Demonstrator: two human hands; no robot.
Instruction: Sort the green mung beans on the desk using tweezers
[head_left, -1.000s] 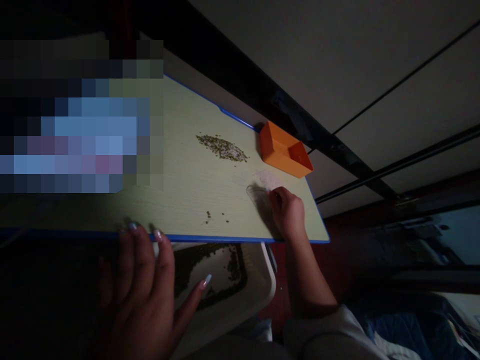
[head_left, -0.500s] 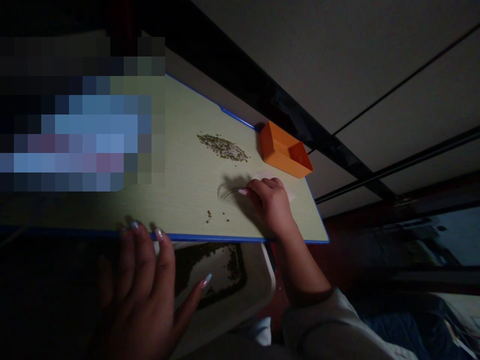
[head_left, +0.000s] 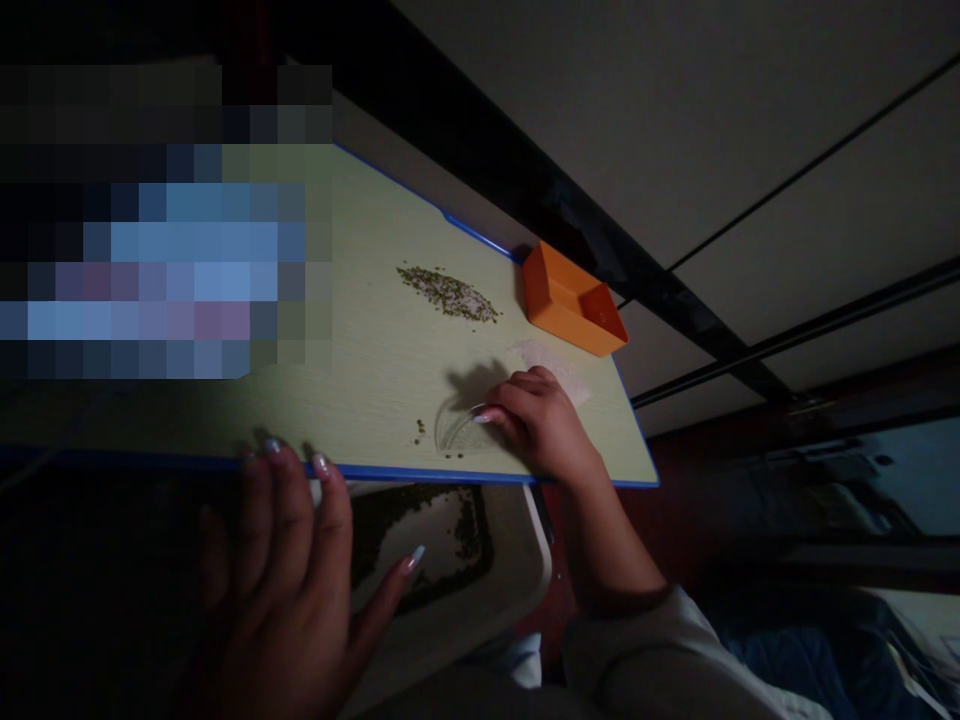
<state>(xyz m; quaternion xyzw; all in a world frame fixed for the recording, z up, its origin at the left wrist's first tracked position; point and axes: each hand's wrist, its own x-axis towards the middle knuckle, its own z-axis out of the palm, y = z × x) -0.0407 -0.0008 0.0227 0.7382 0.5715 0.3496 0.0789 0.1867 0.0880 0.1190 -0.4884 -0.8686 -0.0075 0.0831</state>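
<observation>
My right hand (head_left: 538, 418) is closed on the edge of a clear, curved piece of plastic (head_left: 457, 432), whose exact kind I cannot make out. It rests low over the board (head_left: 360, 390), close to the front edge and right beside a few small dark green grains (head_left: 418, 432). Just behind my right hand lies a thin patch of whitish grains (head_left: 559, 368). Farther back sits a pile of mixed green and whitish grains (head_left: 450, 293). My left hand (head_left: 285, 590) is open, fingers spread, its fingertips at the board's blue front edge.
An orange box (head_left: 574, 305) stands at the board's back right corner. Below the front edge is a pale tub (head_left: 544, 560) with dark green grains inside. A blurred-out area covers the left. A wall with dark trim (head_left: 570, 205) runs behind the board.
My right hand has moved left with the clear plastic piece, then toward the front edge, reaching the few loose green grains. My left hand has stayed in place.
</observation>
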